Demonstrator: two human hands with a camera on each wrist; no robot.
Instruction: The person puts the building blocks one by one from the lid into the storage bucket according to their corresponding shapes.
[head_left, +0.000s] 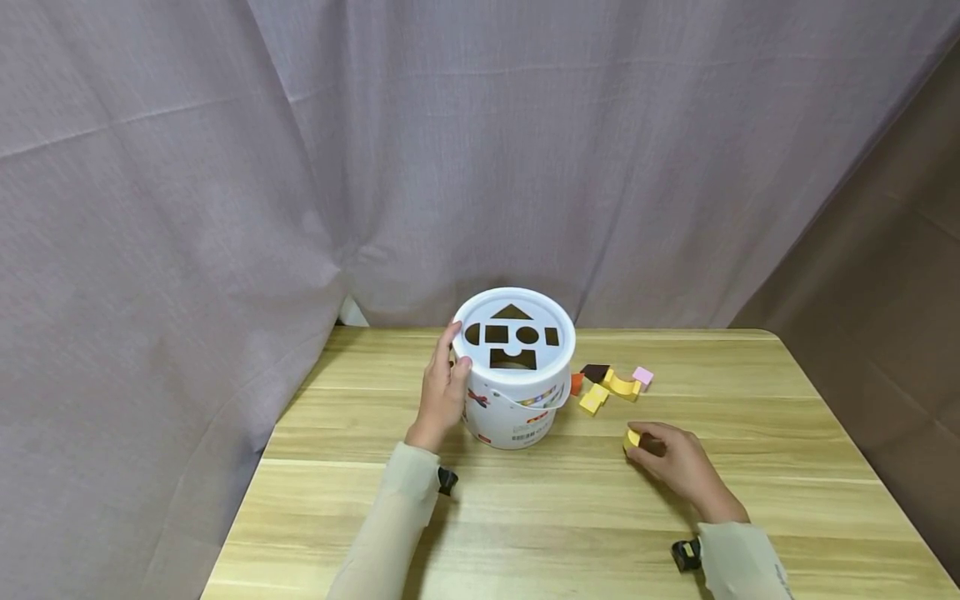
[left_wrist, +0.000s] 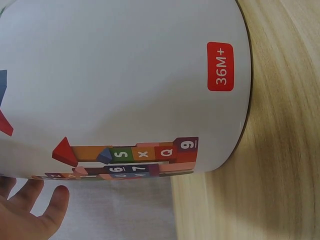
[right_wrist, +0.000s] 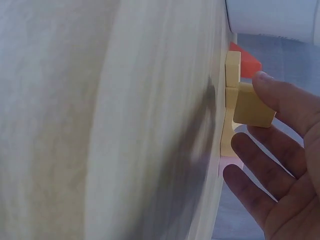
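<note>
I see my right hand (head_left: pixel 678 467) pinching a small yellow block (head_left: pixel 632 438) just above the wooden table (head_left: pixel 787 467), near loose blocks (head_left: pixel 611 383). My left hand (head_left: pixel 442 392) rests open-fingered against the white shape-sorter bucket (head_left: pixel 513 375).

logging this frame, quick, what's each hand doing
Left hand: fingers rest straight against the side of the white bucket, open.
Right hand: pinches a yellow block.
</note>
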